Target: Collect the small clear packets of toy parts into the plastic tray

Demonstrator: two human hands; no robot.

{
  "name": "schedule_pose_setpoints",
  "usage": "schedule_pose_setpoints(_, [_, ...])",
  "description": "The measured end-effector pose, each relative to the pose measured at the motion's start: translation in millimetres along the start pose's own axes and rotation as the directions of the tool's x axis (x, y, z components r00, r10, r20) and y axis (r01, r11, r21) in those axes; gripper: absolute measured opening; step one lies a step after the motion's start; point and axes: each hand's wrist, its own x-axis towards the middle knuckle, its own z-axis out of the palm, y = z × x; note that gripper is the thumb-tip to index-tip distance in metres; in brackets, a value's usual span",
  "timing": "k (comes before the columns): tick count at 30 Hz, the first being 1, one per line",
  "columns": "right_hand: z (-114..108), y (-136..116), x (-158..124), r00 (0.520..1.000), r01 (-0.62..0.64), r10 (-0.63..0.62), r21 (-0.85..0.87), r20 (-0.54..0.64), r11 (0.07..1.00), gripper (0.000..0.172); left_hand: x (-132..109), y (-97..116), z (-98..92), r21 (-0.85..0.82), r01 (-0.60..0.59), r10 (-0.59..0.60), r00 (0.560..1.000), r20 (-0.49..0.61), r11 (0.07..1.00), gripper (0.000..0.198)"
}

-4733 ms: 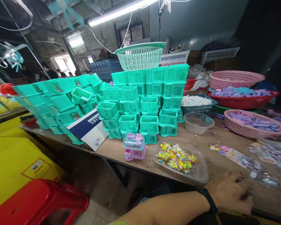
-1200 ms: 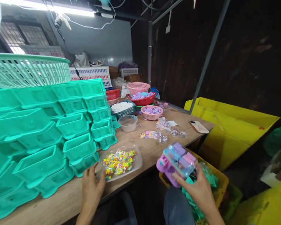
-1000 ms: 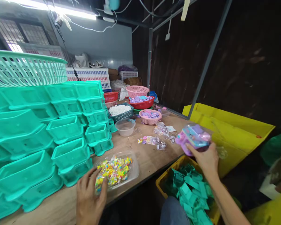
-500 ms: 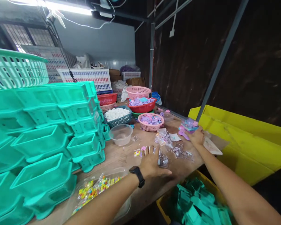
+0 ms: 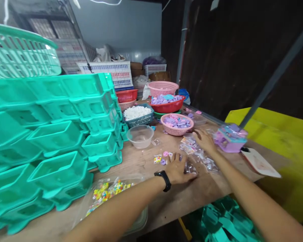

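Spread low over the wooden table, my left hand (image 5: 178, 168) wears a black band (image 5: 163, 180). Its fingertips reach small loose pieces: a pink round one (image 5: 165, 154), a purple one (image 5: 163, 162) and a small yellow packet (image 5: 157, 159). Clear packets (image 5: 191, 168) lie beside its thumb. My right hand (image 5: 204, 139) is farther off, fingers stretched out at the edge of a pile of clear packets (image 5: 189, 145); what lies under its palm is hidden. Right of that wrist stands a purple toy box (image 5: 228, 143) with a blue-edged top, apart from the fingers.
Stacked green trays (image 5: 50, 137) fill the left. A clear bowl (image 5: 140, 137), a pink basket (image 5: 177, 125) of purple pieces and a blue basket (image 5: 138, 118) of white pieces stand behind. A tub (image 5: 143, 215) of colourful packets is in front; green parts (image 5: 224, 222) lie below the table edge.
The purple toy box, earlier in my right hand, now stands on the table. My right hand has moved left, off it, to the packets. The view has turned downward and left.
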Motion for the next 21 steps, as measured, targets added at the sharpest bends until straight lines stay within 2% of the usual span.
schedule_pose_setpoints(3, [20,1,17,0.991,-0.045,0.046,-0.011,0.123,0.999,0.054,5,-6,4.4,-0.030,-0.012,0.011,1.000,-0.023,0.999,0.090])
schedule_pose_setpoints(5, [28,3,16,0.983,-0.040,0.041,-0.011,0.181,0.999,0.050,9,-11,7.3,-0.042,-0.008,0.007,0.999,-0.034,0.999,0.097])
schedule_pose_setpoints(12, [29,-10,-26,0.964,0.146,-0.163,0.094,0.210,0.985,0.043,17,-20,9.6,-0.148,0.024,-0.029,0.999,-0.035,0.989,0.114])
schedule_pose_setpoints(15, [29,-17,-34,0.957,0.178,-0.198,0.110,0.214,0.978,0.041,15,-19,3.9,-0.162,0.014,-0.026,0.997,-0.072,0.987,0.116])
schedule_pose_setpoints(18, [32,-18,-26,0.976,0.121,-0.129,0.056,0.175,0.991,0.047,5,-14,-4.6,-0.118,-0.013,-0.001,0.993,-0.117,0.993,0.111])
schedule_pose_setpoints(21, [34,-14,-8,0.994,0.029,-0.025,-0.034,0.108,0.999,0.052,-12,-4,-6.3,-0.025,0.003,-0.007,0.989,-0.148,1.000,0.085])
